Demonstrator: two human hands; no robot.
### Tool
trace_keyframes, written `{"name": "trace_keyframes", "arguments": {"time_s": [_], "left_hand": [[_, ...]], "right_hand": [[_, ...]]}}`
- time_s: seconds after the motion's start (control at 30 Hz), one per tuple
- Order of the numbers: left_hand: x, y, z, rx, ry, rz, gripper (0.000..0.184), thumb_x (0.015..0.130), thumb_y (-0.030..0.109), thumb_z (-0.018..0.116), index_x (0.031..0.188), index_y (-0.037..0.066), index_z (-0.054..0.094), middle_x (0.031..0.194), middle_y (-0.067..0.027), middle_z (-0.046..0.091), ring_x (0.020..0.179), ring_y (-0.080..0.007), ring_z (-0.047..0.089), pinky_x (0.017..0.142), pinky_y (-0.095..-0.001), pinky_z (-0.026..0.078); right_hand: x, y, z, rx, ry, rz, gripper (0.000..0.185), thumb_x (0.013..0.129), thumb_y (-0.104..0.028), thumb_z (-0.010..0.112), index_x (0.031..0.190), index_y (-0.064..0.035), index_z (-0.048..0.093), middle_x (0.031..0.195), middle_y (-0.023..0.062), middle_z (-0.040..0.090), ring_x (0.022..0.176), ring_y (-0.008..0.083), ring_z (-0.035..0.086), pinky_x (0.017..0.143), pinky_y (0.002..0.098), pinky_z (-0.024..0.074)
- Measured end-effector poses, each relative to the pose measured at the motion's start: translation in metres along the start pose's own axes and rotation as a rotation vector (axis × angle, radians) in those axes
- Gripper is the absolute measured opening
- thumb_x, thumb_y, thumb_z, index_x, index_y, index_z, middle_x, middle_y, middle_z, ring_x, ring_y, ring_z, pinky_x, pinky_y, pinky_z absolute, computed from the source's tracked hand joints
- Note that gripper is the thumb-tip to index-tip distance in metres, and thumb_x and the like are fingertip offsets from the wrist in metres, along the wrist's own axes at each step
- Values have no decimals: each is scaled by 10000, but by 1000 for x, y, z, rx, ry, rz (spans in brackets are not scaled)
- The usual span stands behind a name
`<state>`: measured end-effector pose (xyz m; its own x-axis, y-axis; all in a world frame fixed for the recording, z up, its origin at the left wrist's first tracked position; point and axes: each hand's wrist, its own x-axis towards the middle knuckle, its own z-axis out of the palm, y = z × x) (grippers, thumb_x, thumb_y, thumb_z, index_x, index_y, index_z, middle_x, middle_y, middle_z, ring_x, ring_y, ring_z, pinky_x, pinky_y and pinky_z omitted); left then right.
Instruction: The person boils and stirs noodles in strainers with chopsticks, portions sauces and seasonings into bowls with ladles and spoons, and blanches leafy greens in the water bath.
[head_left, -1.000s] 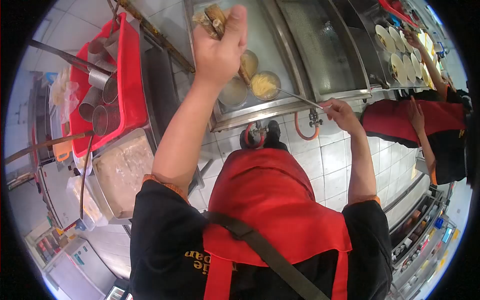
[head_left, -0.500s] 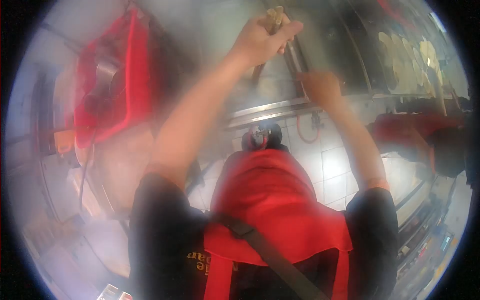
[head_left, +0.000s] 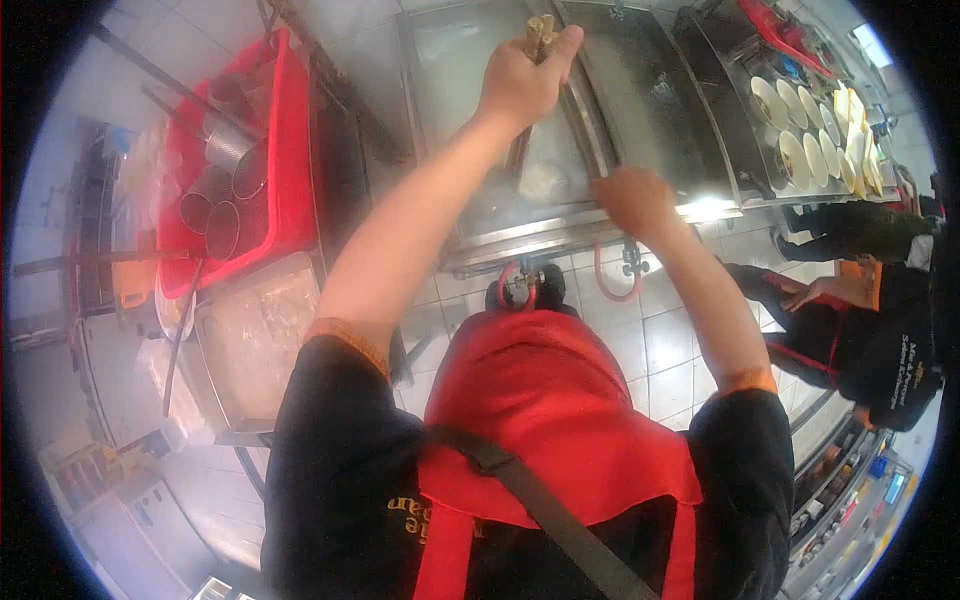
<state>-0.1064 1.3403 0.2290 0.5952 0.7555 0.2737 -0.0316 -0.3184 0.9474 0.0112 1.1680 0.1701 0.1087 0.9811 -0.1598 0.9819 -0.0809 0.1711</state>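
Observation:
My left hand [head_left: 525,85] is wrapped round a bundle of wooden sticks [head_left: 541,30], whose light ends stick out above the fist. Below it, a dark length of stick slants down into the steaming vat [head_left: 450,90]. A pale white clump [head_left: 543,182] lies in the cloudy liquid under my left hand. My right hand [head_left: 637,205] is closed near the vat's front rim, beside the metal divider [head_left: 590,120]. Whatever it holds, if anything, is hidden.
On the left stands a red crate [head_left: 285,140] with several metal mesh strainers [head_left: 228,145], beside a flat tray [head_left: 260,345]. Several white bowls [head_left: 790,110] are lined up at the far right. A co-worker in dark clothes [head_left: 880,350] is at the right.
My left hand has shifted slightly left with the sticks, and my right hand has dropped a little. Steam has thinned, so the pale clump now shows. Co-workers at the right show more clearly.

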Motion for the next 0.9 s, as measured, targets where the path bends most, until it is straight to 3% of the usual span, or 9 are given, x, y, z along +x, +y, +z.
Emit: {"name": "trace_keyframes", "arguments": {"time_s": [0.1, 0.17, 0.23, 0.3, 0.37, 0.47, 0.57, 0.8, 0.9], "left_hand": [[10, -3, -3, 28, 91, 44, 572, 882, 539, 561, 570, 61, 524, 499, -20, 498, 483, -151, 498, 511, -309, 398], [5, 0, 13, 48, 118, 64, 566, 893, 511, 559, 579, 41, 537, 490, -35, 507, 496, -165, 518, 523, -322, 412], [-9, 14, 37, -6, 175, 246, 563, 902, 477, 562, 570, 24, 520, 477, -41, 510, 468, -173, 505, 496, -329, 401], [-21, 20, 44, 24, 113, 284, 554, 902, 462, 572, 563, 27, 518, 476, -40, 513, 466, -165, 505, 490, -325, 398], [-20, 21, 45, 55, 65, 317, 545, 901, 447, 582, 557, 29, 516, 474, -39, 516, 464, -156, 505, 484, -321, 396], [-1, 7, 22, -38, -109, 57, 444, 863, 405, 659, 602, 61, 555, 503, -3, 536, 485, -99, 484, 487, -289, 385], [1, 1, 16, -33, -120, 69, 478, 911, 429, 585, 620, 52, 538, 559, -46, 546, 547, -153, 535, 554, -321, 414], [8, -6, 10, -98, -73, 209, 500, 941, 430, 537, 617, 51, 495, 552, -51, 519, 529, -154, 510, 552, -319, 406], [7, -1, 4, -75, -49, 166, 513, 939, 442, 534, 610, 50, 492, 533, -50, 510, 521, -167, 514, 558, -324, 411]], "right_hand": [[-58, -2, -98, 0, -13, 66, 156, 836, -157, 539, 914, -122, 670, 741, 143, 655, 696, 311, 677, 592, 443, 538], [-73, -27, -108, 31, 129, 170, 154, 841, -163, 540, 919, -127, 668, 705, 121, 652, 686, 300, 677, 564, 422, 534], [-43, -50, -68, 91, 191, -4, 146, 839, -193, 547, 868, -132, 677, 697, 111, 656, 677, 289, 678, 532, 396, 527], [-4, -66, -5, 44, 138, 6, 162, 829, -207, 553, 780, -126, 684, 664, 107, 648, 657, 278, 678, 514, 371, 522], [14, -70, 13, 91, 274, 126, 186, 815, -185, 550, 696, -129, 681, 657, 108, 647, 632, 267, 674, 519, 357, 521], [12, -78, 28, 124, 297, -120, 181, 803, -164, 552, 674, -131, 675, 641, 107, 647, 612, 261, 671, 520, 358, 521], [23, -68, 19, 92, 278, 7, 164, 796, -154, 551, 688, -128, 671, 667, 110, 654, 631, 266, 673, 523, 366, 521], [28, -55, 20, 98, 178, -26, 142, 802, -121, 543, 794, -80, 679, 778, 158, 676, 726, 296, 687, 585, 426, 541], [20, -50, 11, 170, -20, -113, 151, 810, -107, 539, 880, -75, 670, 825, 186, 675, 783, 319, 684, 644, 443, 548]]}}
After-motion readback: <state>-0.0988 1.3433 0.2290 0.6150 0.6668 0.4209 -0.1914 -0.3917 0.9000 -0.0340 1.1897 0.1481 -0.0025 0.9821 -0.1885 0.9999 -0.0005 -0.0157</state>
